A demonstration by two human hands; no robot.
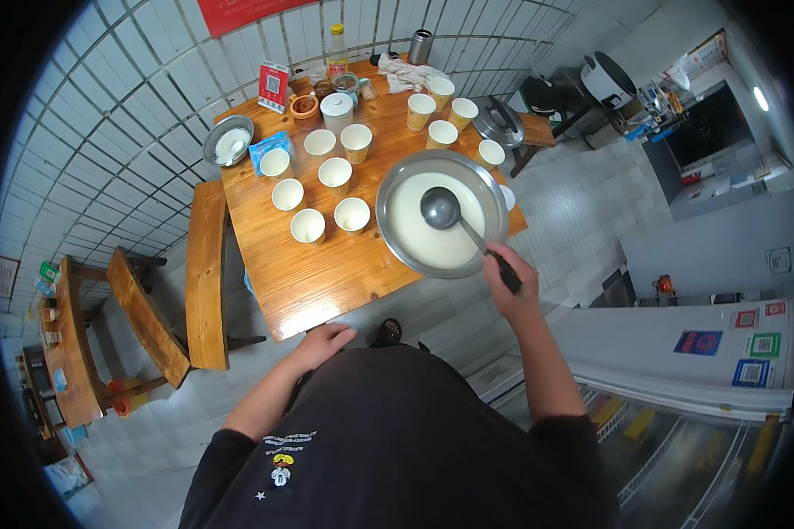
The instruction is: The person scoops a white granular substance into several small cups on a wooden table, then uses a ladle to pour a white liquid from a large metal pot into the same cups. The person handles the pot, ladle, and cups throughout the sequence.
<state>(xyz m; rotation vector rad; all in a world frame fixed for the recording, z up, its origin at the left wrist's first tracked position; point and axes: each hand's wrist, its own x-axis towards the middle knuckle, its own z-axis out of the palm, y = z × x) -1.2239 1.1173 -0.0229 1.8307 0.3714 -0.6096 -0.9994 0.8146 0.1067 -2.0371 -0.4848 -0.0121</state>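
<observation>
My right hand (513, 284) is closed round the dark handle of a metal ladle (441, 208). The ladle's bowl is over the white liquid (415, 234) in a large round steel basin (395, 243); I cannot tell whether it touches the surface. My left hand (325, 344) lies by the table's near edge against my dark shirt, its fingers loosely stretched and nothing seen in them. Left of the basin stand several paper cups, the nearest being one cup (308, 227) and another cup (351, 216). More cups (441, 134) stand behind the basin.
On the wooden table (282, 286) are a bowl of white powder (232, 146), a blue packet (271, 152), a lidded white jar (336, 110), a bottle (337, 53) and a cloth (410, 75). A metal lid (500, 123) lies at the far right. Benches (205, 282) stand left.
</observation>
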